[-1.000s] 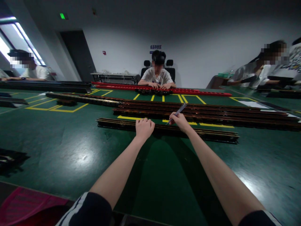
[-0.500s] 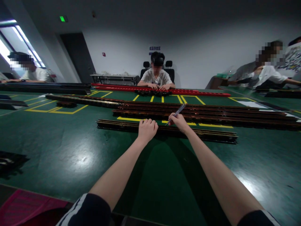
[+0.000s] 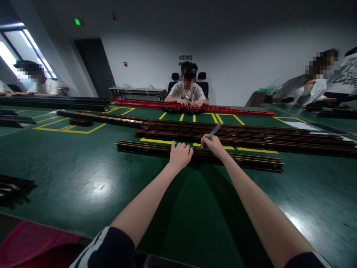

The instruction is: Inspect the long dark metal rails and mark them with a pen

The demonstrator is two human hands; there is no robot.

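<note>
A long dark strip [image 3: 142, 147], black with brownish edges, lies crosswise on the green table in front of me. My left hand [image 3: 180, 154] lies over the strip's middle, with its fingers curled over the far side and pressing on it. Just to the right, my right hand [image 3: 213, 144] pinches a slim, greyish pen-like tool [image 3: 215, 128]. Its thin tip points down and left toward the strip, close to my left fingers. Whether the tip touches the strip I cannot tell.
Several similar strips [image 3: 251, 137] lie bundled just beyond. Yellow tape lines [image 3: 71, 131] mark the green table [image 3: 69, 167]. Across it, a person [image 3: 187, 91] handles dark pieces by a long red rail [image 3: 242, 110]. Other people sit left and right. Another dark piece [image 3: 15, 188] lies near left.
My left hand has slid slightly right along the strip, nearer the tool's tip. My right hand keeps its pinch on the tool in nearly the same place. The view has shifted a little.
</note>
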